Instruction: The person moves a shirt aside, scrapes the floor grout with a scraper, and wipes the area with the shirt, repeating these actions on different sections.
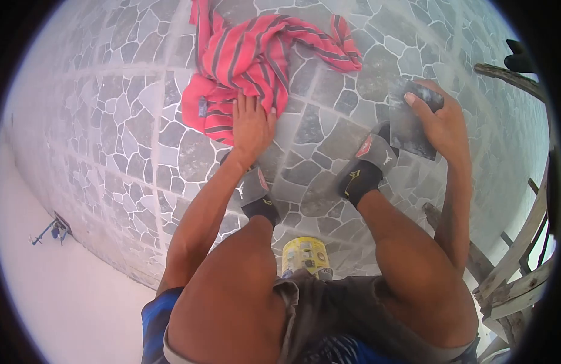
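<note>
My left hand (254,127) lies flat with its fingers stretched over a pink shirt with dark stripes (235,51). The shirt is bunched on the stone-patterned floor, one sleeve trailing to the right, and a small label shows at its collar. In my right hand (445,124) is a dark grey rectangular sheet (412,130), smudged with pale dust. The thumb presses on its upper face while the other fingers are mostly hidden behind it. This sheet is held beside my right foot, overlapping the edge of the slide sandal (380,148) in this view.
Between my legs stands a yellow bucket (306,255) with printed pictures. Grey irregular stones with white joints cover the floor (135,127). Weathered wooden poles (514,285) lean along the right side. A pale wall (62,291) with a small fixture (52,230) borders the left.
</note>
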